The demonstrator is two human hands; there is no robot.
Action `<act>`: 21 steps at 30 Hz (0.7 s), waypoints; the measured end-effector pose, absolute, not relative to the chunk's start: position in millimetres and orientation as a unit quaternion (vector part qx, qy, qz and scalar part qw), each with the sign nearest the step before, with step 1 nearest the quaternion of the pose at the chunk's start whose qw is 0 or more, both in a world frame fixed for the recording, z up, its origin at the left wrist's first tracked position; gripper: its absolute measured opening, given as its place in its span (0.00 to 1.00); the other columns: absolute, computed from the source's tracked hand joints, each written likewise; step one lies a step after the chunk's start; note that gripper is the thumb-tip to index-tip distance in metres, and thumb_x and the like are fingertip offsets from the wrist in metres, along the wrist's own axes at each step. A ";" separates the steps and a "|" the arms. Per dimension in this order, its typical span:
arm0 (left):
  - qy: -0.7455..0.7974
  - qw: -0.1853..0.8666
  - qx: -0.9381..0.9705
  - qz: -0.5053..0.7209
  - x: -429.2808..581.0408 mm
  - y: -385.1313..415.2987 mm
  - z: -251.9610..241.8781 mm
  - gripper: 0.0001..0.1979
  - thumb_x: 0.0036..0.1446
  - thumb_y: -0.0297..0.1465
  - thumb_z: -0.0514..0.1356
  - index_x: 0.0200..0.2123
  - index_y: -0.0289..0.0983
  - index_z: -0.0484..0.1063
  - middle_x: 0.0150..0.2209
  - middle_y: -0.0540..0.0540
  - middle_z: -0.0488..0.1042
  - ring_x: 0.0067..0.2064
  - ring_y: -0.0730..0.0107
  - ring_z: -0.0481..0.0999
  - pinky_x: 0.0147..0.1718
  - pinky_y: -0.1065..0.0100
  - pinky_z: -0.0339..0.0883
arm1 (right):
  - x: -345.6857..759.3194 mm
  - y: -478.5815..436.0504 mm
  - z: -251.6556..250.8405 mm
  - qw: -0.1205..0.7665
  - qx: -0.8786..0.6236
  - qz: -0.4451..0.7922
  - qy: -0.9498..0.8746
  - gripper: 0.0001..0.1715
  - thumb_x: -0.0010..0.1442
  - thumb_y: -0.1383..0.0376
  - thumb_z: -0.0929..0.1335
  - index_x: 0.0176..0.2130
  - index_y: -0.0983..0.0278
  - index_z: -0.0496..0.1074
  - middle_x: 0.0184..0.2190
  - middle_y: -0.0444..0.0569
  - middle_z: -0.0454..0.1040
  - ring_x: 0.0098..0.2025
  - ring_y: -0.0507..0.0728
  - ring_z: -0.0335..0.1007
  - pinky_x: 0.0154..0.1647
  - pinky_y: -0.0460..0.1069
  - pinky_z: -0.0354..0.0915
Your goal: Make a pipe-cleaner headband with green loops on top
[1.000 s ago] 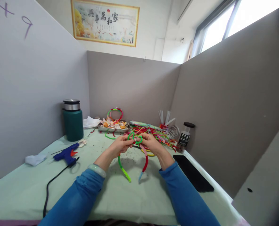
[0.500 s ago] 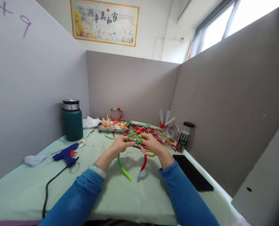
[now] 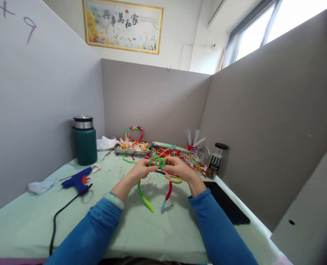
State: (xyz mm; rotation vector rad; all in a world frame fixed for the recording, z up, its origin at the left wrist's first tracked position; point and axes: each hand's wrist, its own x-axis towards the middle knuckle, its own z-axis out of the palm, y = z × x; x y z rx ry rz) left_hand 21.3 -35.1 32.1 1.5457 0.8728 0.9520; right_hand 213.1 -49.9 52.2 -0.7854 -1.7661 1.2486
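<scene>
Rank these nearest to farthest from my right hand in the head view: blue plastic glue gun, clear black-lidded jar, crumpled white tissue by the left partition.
1. Clear black-lidded jar: right of your right hand.
2. Blue plastic glue gun: left side.
3. Crumpled white tissue: farthest left.

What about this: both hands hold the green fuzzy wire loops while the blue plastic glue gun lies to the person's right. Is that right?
No: the head view shows the blue plastic glue gun to the person's left, not right. The left hand and right hand do hold the green fuzzy wire loops.
</scene>
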 end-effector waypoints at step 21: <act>0.367 0.519 0.646 0.422 24.9 -41.1 35.9 0.21 0.39 0.45 0.65 0.29 0.33 0.70 0.16 0.59 0.50 0.17 0.84 0.44 0.17 0.73 0.36 | 191.0 -54.6 50.8 0.474 -0.383 0.386 -0.693 0.15 0.48 0.56 0.70 0.25 0.63 0.63 0.19 0.39 0.61 0.20 0.47 0.54 0.20 0.44 0.51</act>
